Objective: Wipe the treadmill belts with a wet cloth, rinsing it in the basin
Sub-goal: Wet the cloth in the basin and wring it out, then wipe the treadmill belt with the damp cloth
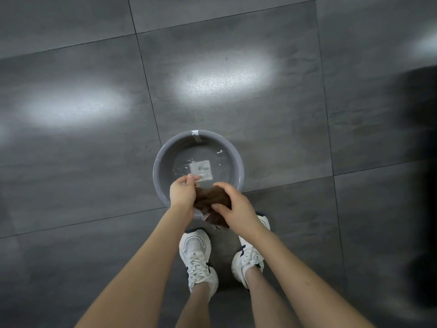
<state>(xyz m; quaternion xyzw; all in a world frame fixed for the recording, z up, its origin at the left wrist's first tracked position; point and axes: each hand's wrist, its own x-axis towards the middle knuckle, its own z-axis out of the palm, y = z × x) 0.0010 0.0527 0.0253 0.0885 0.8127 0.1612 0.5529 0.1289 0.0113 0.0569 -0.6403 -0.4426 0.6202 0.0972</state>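
Cloth (210,197): brown, bunched into a wad. Held in the air between both grips, above the near rim of the basin. Loose tail hanging below the right grip, toward the shoes.

Left grip (183,194): fingers curled, clamped on the left end of the cloth. Positioned over the near-left edge of the basin. Bare forearm running back to the lower left.

Right grip (236,207): fingers and thumb wrapped round the right part of the cloth, clamped on it. Set just beside the left grip, slightly nearer the body.

Basin (159,166): round, grey, standing on the floor just ahead of the feet. Shallow clear water (220,165) inside, rippled, with small glints. Pale rectangular label (201,170) on the bottom, seen through the water. White strip (195,133) on the far rim.

Footwear: white lace-up trainers with dark trim. The left shoe (197,256) and right shoe (248,256) flat on the floor, slightly apart, toes toward the basin. Right toe near the basin's rim, partly hidden behind the right grip.

Floor (272,138): large dark grey tiles with thin dark joints. Two bright oval reflections (224,75) beyond the basin, one ahead and one to the left.

Right edge: blurred dark shape (423,162), identity not discernible.
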